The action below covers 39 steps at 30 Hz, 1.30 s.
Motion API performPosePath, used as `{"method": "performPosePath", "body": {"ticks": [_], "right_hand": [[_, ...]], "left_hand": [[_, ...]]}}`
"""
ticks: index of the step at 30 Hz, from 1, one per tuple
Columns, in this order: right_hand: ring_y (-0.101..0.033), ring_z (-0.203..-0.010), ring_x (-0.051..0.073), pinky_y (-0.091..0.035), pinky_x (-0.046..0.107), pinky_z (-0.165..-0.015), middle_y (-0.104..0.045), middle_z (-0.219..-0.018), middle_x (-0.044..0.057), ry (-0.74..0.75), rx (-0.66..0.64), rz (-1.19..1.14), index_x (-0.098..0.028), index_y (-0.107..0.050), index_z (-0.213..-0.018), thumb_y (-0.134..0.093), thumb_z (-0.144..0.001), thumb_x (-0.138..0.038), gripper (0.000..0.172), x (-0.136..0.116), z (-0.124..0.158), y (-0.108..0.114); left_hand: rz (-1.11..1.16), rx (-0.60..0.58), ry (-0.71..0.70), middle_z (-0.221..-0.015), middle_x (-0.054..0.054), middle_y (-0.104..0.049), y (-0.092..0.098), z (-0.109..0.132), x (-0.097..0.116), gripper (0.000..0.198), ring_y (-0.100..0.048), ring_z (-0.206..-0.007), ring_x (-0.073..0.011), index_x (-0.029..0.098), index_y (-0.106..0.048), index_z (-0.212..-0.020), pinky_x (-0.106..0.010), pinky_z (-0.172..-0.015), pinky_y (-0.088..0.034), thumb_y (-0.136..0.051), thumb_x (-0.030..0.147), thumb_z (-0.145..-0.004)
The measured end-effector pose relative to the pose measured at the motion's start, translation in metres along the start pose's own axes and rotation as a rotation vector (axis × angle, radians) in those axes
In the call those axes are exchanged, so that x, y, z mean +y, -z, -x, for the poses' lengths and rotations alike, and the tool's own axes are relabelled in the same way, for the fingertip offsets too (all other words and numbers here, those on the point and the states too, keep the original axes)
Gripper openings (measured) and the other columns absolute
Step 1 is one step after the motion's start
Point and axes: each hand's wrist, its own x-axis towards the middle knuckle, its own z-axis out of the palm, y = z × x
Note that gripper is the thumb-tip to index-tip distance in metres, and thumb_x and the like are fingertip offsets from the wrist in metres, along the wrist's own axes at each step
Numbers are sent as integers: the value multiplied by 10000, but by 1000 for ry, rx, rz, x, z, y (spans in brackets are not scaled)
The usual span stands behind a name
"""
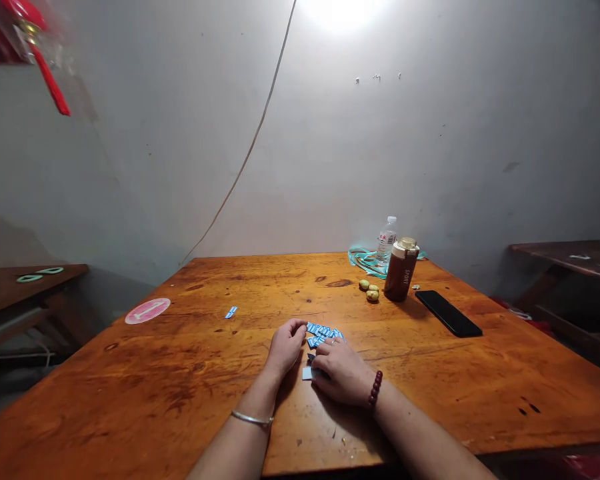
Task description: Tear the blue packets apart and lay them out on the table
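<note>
Several small blue-and-white cards lie bunched on the wooden table in front of me. At the left end of the bunch is my left hand, its fingers loosely bent and apart, tips beside the cards. Over the near right side of the bunch curls my right hand, fingers bent downward; what they grip is hidden beneath. A plain whitish card pokes out under its thumb side, and a small dark piece shows at its fingertips. Another blue-and-white card group lies apart, farther left.
On the wooden table, a round pink sign lies left. To the right are a brown SPORT bottle, a clear water bottle, teal straps, three small yellowish fruits and a black phone. A wall stands behind.
</note>
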Motion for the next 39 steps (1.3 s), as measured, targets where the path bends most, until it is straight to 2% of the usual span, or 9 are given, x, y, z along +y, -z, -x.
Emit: {"method": "performPosePath", "body": {"ticks": [6,11,15,18,22,27,30,36,39], "right_hand": [[-484,-766,196,-299,350,-780,-588,-732,80,-11,87,55,-166,-593,-678,-422,-774,-205,199,-2,-4,-7],[-509,-689,145,-353,252,-643,-595,-738,50,-350,297,-199,-174,-577,-757,-351,-822,-225,240,13,-4,-8],[-518,-577,117,-354,210,-528,-596,-674,2,-470,283,-430,-202,-566,-929,-378,-806,-267,235,31,-2,-14],[-517,-560,125,-355,216,-520,-573,-626,-12,-548,295,-411,-204,-517,-1060,-425,-777,-308,315,45,1,-16],[-527,-648,134,-364,232,-581,-583,-758,35,-682,338,-308,-175,-558,-999,-403,-782,-302,295,62,4,-13],[-483,-798,177,-323,274,-681,-547,-826,52,-616,161,-127,-202,-614,-844,-492,-729,-377,242,59,1,-14],[-466,-862,185,-297,292,-732,-550,-875,40,-521,127,-131,-227,-602,-876,-549,-690,-359,234,49,-5,-21],[-532,-750,150,-349,254,-682,-622,-778,5,-570,199,-397,-195,-612,-809,-497,-695,-221,165,53,-9,-28],[-543,-670,145,-379,234,-593,-626,-723,12,-619,209,-540,-162,-625,-787,-428,-740,-253,222,61,-6,-22]], "left_hand": [[-1,27,26,-733,-46,-633,0,1,4,250,-570,-654,-147,144,-618,-799,-253,-610,-456,-489,327,-688],[7,11,31,-754,-48,-641,1,2,8,250,-579,-658,-150,148,-620,-796,-259,-607,-459,-490,330,-684],[-24,27,34,-753,-49,-651,1,3,11,244,-584,-673,-154,155,-628,-786,-270,-637,-455,-493,330,-682],[-72,36,0,-771,-52,-655,1,4,13,241,-586,-703,-166,162,-633,-791,-286,-664,-450,-483,323,-692],[-191,22,-56,-817,-57,-651,4,5,15,249,-579,-769,-179,171,-631,-820,-299,-719,-431,-444,306,-726],[-525,-68,-132,-1038,-89,-582,1,9,14,308,-480,-1000,-214,184,-589,-972,-335,-869,-321,-489,296,-703],[-642,-150,-184,-1116,-74,-536,-4,13,14,345,-422,-1060,-229,227,-572,-995,-345,-903,-268,-547,308,-660],[-622,-113,-141,-794,-49,-599,-6,10,12,113,-519,-811,-184,189,-593,-725,-289,-735,-361,-493,232,-690],[-540,-50,-123,-772,-52,-597,-1,5,9,127,-531,-764,-171,172,-588,-723,-281,-699,-383,-471,217,-704]]}}
